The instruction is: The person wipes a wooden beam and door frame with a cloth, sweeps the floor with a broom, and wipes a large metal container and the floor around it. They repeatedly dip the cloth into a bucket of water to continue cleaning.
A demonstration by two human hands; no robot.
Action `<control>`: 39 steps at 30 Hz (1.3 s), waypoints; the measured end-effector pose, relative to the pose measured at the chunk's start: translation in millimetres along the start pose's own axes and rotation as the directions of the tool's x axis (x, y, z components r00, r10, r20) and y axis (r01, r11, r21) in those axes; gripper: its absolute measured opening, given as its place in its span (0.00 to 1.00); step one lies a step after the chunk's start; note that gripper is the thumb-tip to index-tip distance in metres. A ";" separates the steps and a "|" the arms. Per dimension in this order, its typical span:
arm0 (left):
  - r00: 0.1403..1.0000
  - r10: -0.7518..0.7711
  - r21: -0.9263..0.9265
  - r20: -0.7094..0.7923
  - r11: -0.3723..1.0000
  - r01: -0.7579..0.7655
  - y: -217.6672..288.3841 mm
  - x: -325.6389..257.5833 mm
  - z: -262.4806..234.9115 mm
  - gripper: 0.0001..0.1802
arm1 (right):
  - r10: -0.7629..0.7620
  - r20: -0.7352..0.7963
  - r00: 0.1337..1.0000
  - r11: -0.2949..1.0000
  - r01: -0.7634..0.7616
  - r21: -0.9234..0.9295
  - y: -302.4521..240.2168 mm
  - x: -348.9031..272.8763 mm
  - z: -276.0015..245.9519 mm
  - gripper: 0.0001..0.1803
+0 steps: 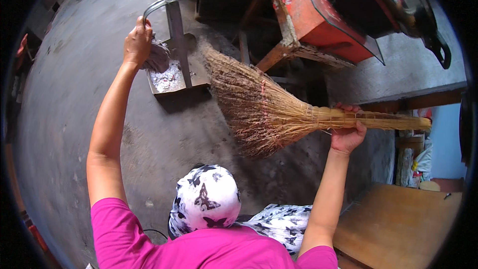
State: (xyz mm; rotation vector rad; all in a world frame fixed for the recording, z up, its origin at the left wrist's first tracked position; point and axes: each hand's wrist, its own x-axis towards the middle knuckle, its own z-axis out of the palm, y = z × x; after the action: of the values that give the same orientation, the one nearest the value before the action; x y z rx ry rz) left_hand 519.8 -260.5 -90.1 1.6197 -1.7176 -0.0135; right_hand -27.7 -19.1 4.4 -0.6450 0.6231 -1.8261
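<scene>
My left hand (138, 44) is closed at the end of the curved metal handle of a dustpan (178, 40). Whitish scraps (169, 77) lie in the pan, which is just above or on the dark floor. A bunched grey cloth (158, 57) shows beside my left fingers; whether the hand grips it too, I cannot tell. My right hand (347, 137) wraps round the handle of a straw broom (269, 107). The broom lies nearly level across the view, its fanned bristles toward the dustpan and clear of the pan's right side.
A wooden stand (284, 50) with a red box-like unit (318, 27) is at the upper right, a dark pot (416, 10) above it. At the lower right is a brown board (398, 219). My knee (206, 197) in butterfly-patterned cloth is near the lower edge.
</scene>
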 end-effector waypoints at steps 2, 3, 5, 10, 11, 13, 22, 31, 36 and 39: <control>0.995 -0.087 0.065 0.043 0.994 0.084 2.0 12.5 6.7 0.15 | -0.013 -0.055 0.998 1.000 0.014 0.014 4.9 -4.8 -35.4 0.21; 0.994 -0.095 0.053 0.047 0.994 0.093 -4.9 16.8 8.0 0.15 | -0.022 -0.082 0.996 0.999 0.024 0.021 1.9 -6.3 -45.9 0.21; 0.993 -0.096 0.043 0.066 0.995 0.093 -17.7 20.8 13.3 0.15 | 0.001 -0.113 0.994 0.996 -0.011 -0.086 20.3 -14.9 -49.5 0.25; 0.985 -0.152 -0.028 0.082 0.988 0.155 -28.5 22.6 13.7 0.16 | 0.090 -0.159 0.983 0.986 -0.111 -0.123 75.4 -6.0 -19.8 0.33; 0.984 -0.154 -0.053 0.088 0.986 0.159 -32.9 22.7 10.7 0.17 | 0.071 -0.177 0.982 0.972 -0.107 -0.207 83.6 -0.1 -6.5 0.31; 0.992 -0.107 -0.040 0.062 0.993 0.109 -54.1 25.4 8.0 0.21 | 0.030 -0.143 0.989 0.981 -0.057 -0.185 94.9 23.6 -16.2 0.28; 0.971 -0.181 -0.213 -0.157 0.966 0.146 -12.1 -42.0 -36.6 0.31 | -0.169 -0.158 0.973 0.931 0.105 -0.349 75.5 67.3 -29.6 0.25; 0.887 -0.260 -0.808 0.382 0.373 0.457 97.7 -114.5 -76.0 0.15 | -0.124 -0.090 0.988 0.889 0.070 -0.452 66.1 65.2 -19.3 0.32; 0.738 -0.142 -0.695 0.660 0.257 0.671 201.3 -124.3 -75.9 0.13 | -0.078 -0.040 0.996 0.558 0.010 -0.830 37.7 69.9 -46.2 0.33; 0.692 -0.027 -0.682 0.721 0.145 0.717 256.0 -134.1 -79.4 0.13 | -0.256 0.211 0.943 -0.168 0.171 -0.971 10.6 68.8 -71.3 0.35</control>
State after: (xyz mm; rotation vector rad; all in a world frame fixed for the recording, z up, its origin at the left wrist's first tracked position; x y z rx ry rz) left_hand 330.7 -57.9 23.9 0.9741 -1.0102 -1.7061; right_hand -90.3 -79.2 -44.6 -1.8412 2.2190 -1.2299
